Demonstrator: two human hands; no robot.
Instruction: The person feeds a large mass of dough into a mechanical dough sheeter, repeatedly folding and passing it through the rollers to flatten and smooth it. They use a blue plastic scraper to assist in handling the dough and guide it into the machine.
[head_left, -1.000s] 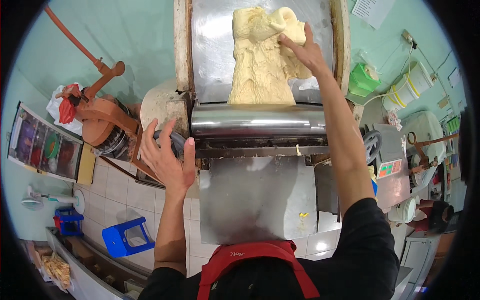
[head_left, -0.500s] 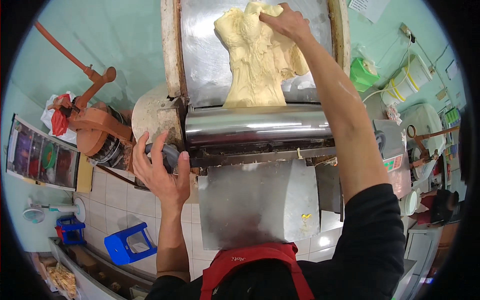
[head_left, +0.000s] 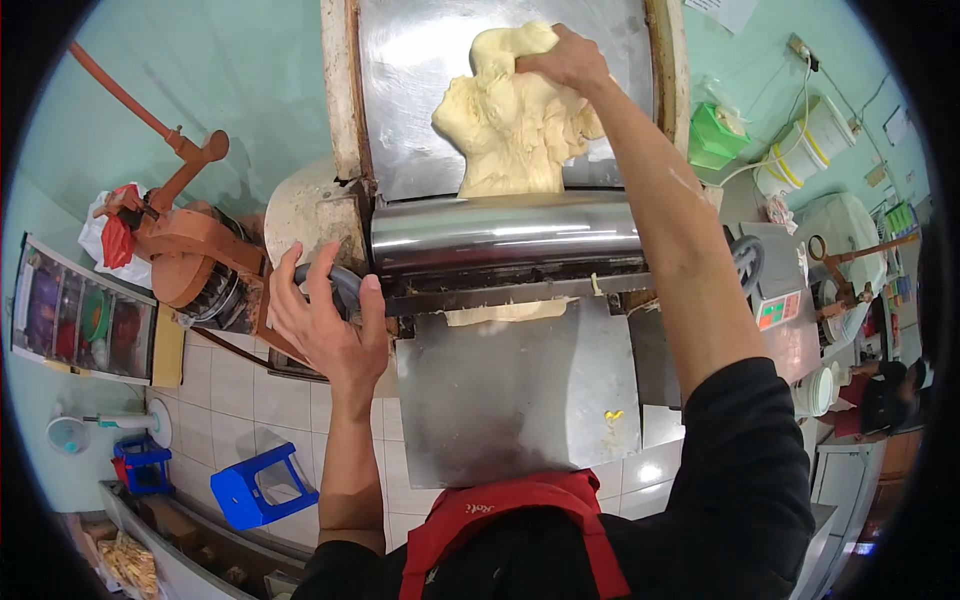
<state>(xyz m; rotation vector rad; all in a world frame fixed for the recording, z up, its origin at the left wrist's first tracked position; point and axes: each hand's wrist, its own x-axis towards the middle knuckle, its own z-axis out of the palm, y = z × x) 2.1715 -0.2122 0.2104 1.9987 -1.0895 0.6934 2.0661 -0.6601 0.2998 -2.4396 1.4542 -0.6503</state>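
Note:
A large mass of pale yellow dough (head_left: 515,125) lies on the metal upper tray (head_left: 405,150), its lower end running under a shiny steel roller (head_left: 505,232). At its far end, my right hand (head_left: 570,60) grips a thick fold of the dough. My left hand (head_left: 335,330) is curled round a dark grey handwheel (head_left: 346,290) at the roller's left end. Below the roller, a thin strip of dough shows at the top of the lower metal tray (head_left: 510,400). The inside of the right hand's grip is partly hidden.
A second handwheel (head_left: 746,265) stands at the roller's right end, beside a scale (head_left: 778,310). Orange machinery (head_left: 185,265) is at left. Blue stools (head_left: 262,487) stand on the tiled floor. A yellow scrap (head_left: 614,415) lies on the lower tray. Another person (head_left: 885,400) is far right.
The dough has fed further into the roller, and a strip now shows below it. My right hand has folded the far end of the dough over. The left hand stays at the handwheel.

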